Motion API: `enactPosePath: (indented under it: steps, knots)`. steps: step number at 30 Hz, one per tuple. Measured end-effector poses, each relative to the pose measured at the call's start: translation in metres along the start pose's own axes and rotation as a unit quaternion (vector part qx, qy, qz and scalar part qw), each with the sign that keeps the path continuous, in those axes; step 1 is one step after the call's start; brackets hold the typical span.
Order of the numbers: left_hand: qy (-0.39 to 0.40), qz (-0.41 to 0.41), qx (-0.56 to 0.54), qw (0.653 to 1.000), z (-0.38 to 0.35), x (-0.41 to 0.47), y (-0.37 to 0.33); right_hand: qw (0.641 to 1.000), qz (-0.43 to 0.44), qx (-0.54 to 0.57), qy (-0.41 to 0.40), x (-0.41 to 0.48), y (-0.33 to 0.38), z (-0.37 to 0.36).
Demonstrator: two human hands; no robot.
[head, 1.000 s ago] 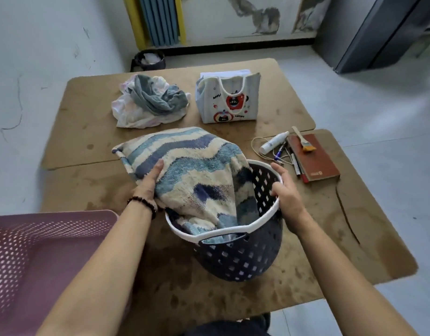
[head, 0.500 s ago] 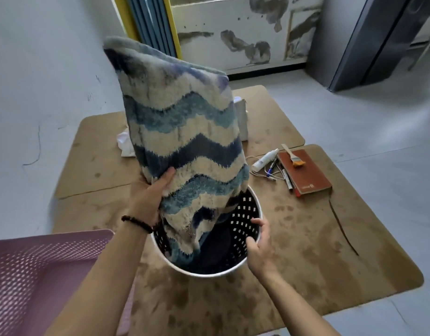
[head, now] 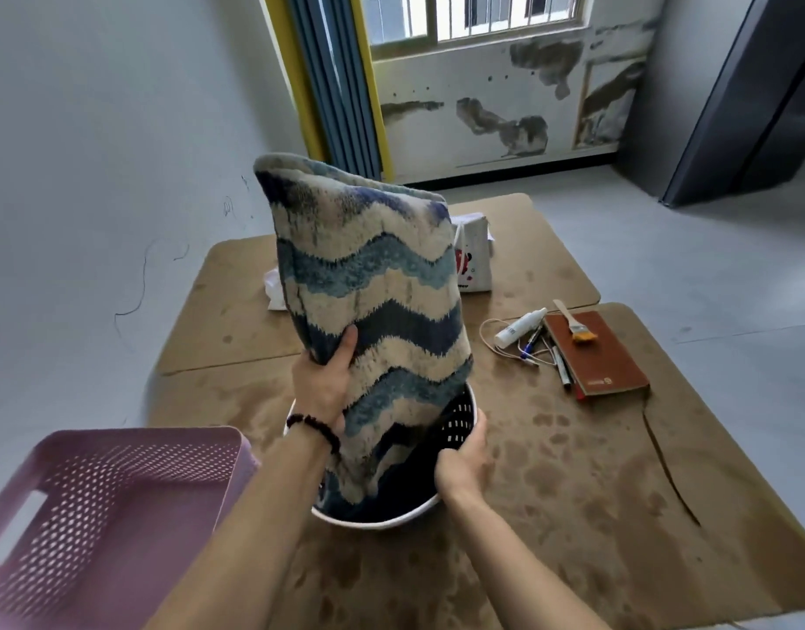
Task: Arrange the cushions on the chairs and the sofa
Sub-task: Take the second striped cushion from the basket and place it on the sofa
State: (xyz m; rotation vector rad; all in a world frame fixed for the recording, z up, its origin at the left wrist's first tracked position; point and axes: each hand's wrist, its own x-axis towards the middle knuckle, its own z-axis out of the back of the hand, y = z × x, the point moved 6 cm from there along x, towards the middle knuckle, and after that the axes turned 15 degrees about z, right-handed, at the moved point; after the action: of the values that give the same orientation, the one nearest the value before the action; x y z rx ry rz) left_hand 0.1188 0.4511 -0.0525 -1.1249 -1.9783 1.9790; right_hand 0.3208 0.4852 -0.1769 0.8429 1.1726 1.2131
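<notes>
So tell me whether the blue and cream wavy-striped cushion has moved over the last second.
Yes. The cushion rose upright out of the dark perforated basket.

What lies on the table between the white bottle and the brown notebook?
In the head view, a few pens lie between the white bottle and the brown notebook, beside a thin cord, all on the table.

Bare, perhaps domestic room, barred window (head: pixel 473 15), stained wall (head: pixel 505 111), curtain (head: pixel 332 79)
</notes>
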Motion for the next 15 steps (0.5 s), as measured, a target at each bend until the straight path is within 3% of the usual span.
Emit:
enactPosePath:
  steps: [5, 9, 13, 15]
  knots:
    - [0.007, -0.114, -0.042, 0.993, 0.005, -0.042, -0.058, 0.999, 0.028, -0.003, -0.025, 0.002, 0.0, -0.009]
    - [0.012, -0.214, -0.053, 0.975, 0.017, -0.083, -0.118, 1.0, 0.004, 0.005, -0.004, 0.001, -0.001, -0.007]
    - [0.034, -0.242, -0.074, 0.967, 0.03, -0.107, -0.142, 0.999, 0.026, -0.005, 0.029, 0.003, 0.007, -0.002]
    - [0.049, -0.25, -0.072, 0.964, 0.032, -0.114, -0.144, 0.997, 0.071, 0.023, 0.005, 0.009, 0.032, 0.01]
